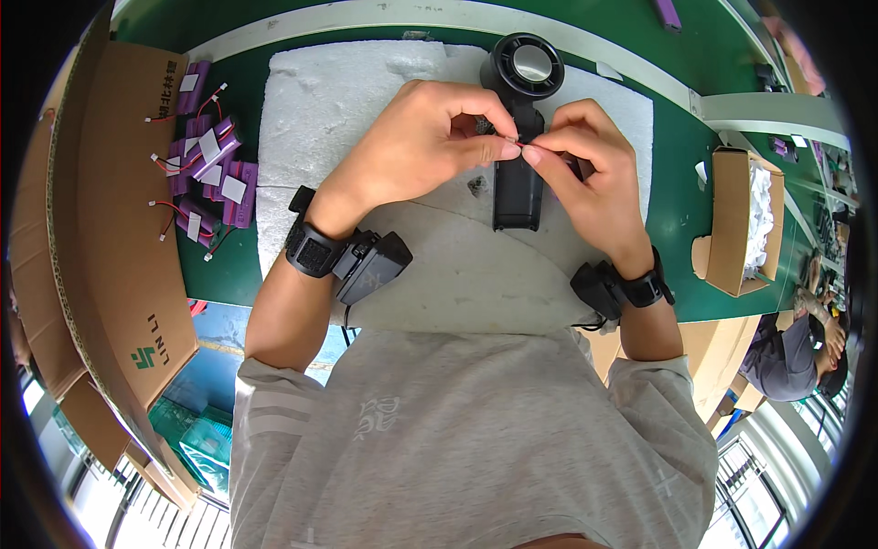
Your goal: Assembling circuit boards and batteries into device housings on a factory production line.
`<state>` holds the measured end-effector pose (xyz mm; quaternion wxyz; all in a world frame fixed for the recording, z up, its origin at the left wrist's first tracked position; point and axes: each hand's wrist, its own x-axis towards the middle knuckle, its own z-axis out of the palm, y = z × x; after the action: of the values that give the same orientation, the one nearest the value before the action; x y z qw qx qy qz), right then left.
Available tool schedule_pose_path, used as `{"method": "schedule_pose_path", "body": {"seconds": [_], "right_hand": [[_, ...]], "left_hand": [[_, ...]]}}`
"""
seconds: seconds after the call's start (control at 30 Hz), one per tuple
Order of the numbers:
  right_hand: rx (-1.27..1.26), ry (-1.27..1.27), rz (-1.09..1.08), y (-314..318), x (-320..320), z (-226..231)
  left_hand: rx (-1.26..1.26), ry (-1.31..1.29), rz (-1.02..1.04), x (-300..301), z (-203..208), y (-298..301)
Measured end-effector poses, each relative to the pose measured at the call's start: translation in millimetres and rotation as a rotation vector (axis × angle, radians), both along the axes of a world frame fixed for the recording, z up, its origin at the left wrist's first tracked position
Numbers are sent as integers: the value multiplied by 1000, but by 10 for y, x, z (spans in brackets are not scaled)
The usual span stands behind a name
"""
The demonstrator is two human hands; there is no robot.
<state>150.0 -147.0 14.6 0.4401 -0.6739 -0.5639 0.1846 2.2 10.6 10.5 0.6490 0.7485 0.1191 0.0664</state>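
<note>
My left hand, my right hand: fingertips pinching one thin red wire. Black plastic round-headed fan: head at far edge, white foam sheet. Advised: pinch lightly, no tugging.

I see a big cardboard box at left, a small open carton of white pieces on the green bench, and a dark-clothed person beyond.

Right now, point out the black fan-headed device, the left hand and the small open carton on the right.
Black fan-headed device (pixel 517 194): head view, lower part of its handle.
Left hand (pixel 412 137): head view, middle of its back.
Small open carton (pixel 729 224): head view, brown left-hand wall.
</note>
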Motion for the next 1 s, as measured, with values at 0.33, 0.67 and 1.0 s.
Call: {"method": "schedule_pose_path", "body": {"seconds": [0.33, 0.67, 1.0], "right_hand": [[-151, 199, -27, 2, 9, 83], [-130, 106, -10, 25, -27, 20], [-132, 145, 22, 12, -1, 0]], "left_hand": [[-144, 11, -40, -31, 15, 52], [-131, 62, -46, -24, 67, 74], [-160, 4, -22, -24, 99, 43]]}}
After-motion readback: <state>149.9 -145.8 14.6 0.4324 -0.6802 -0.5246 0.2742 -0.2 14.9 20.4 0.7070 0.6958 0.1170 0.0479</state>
